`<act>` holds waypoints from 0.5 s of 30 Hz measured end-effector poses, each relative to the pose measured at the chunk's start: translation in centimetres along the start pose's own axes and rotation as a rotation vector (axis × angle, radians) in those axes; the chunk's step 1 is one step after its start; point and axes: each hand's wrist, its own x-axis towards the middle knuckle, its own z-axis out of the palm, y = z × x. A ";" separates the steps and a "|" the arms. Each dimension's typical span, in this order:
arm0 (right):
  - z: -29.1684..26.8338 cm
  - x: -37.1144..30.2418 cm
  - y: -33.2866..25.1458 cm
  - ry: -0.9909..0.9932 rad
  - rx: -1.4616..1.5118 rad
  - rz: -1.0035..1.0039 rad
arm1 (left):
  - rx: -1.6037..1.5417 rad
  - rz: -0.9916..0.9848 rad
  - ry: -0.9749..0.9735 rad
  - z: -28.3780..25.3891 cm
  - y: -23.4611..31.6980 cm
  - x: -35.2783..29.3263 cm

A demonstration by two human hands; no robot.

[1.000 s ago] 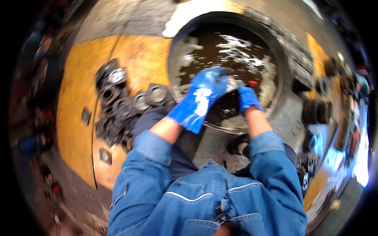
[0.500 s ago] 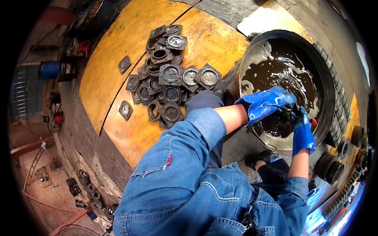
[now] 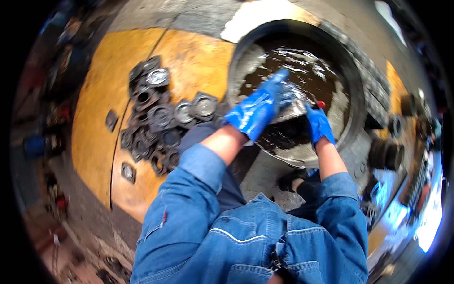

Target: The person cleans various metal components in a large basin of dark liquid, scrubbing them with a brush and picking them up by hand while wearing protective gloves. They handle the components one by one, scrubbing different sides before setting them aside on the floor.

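My left hand (image 3: 262,104), in a blue rubber glove, reaches over a wide round tub (image 3: 362,94) of dark, foamy liquid. Its fingers lie against a wet, shiny metal piece (image 3: 294,110), whose exact shape is smeared by motion. On the other side of that piece is my right hand (image 3: 320,127), gloved the same way, with its fingers closed. A red-ended tool (image 3: 321,104) sticks out at the right fingers; the rest of it is hidden. Left of the tub lies a pile of dark square metal flanges (image 3: 161,116) with round centres.
Yellow boards (image 3: 198,61) cover the floor under the pile, and one loose flange (image 3: 128,172) lies apart from it. A ribbed dark roll (image 3: 373,90) runs along the tub's right side. Black rings (image 3: 388,154) stand at right. My shoe (image 3: 288,181) is close to the tub's near rim.
My view has turned, so the tub and pile sit further left. The metal piece now shows its shiny face between my hands, where it was mostly dark and covered before.
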 end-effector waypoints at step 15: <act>1.5 -8.0 -14.5 -0.008 -0.069 -0.081 | -0.047 0.058 0.027 1.9 -0.6 -0.5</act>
